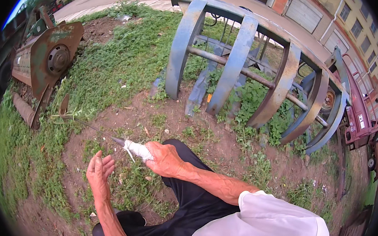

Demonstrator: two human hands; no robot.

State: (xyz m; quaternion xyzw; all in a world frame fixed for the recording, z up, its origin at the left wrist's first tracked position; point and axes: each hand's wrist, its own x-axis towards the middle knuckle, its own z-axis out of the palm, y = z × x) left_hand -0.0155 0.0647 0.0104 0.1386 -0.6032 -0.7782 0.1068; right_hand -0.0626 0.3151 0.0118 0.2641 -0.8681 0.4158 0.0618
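Tool extends from right hand beyond left hand.

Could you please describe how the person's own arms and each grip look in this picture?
The left grip and right grip are bare hands, with no gloves visible. The left forearm and right forearm are bare and lean, with no cables or markings in sight; veins stand out on the right one. A loose, white short sleeve covers the right upper arm.

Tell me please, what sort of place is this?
Probably an outdoor storage yard for farm machinery: a rusty implement, perhaps a rotary tiller, and a blue frame of curved bars stand among weeds.
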